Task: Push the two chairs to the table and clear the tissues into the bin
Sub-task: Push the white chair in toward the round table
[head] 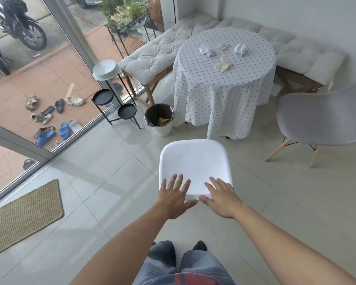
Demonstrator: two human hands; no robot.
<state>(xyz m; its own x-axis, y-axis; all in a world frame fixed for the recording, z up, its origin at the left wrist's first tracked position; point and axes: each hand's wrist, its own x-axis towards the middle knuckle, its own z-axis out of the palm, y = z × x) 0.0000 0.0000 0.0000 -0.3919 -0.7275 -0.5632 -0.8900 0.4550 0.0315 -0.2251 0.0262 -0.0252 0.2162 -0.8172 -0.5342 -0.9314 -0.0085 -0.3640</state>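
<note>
A white chair [194, 161] stands right in front of me, a short way from the round table [224, 87] with its dotted cloth. My left hand [174, 195] and my right hand [221, 197] hover flat over the chair's near edge, fingers spread, holding nothing. A grey shell chair [321, 120] on wooden legs stands to the right of the table. Several crumpled tissues lie on the tabletop, among them one [206, 50] at the back left and one [223, 64] nearer me. A white bin [160, 119] with a black liner sits on the floor left of the table.
A cushioned corner bench [152, 58] runs behind the table. A black plant stand [113, 99] with round trays and a white bowl stands left of the bin, by the glass door. A woven mat [28, 217] lies on the tiled floor at left.
</note>
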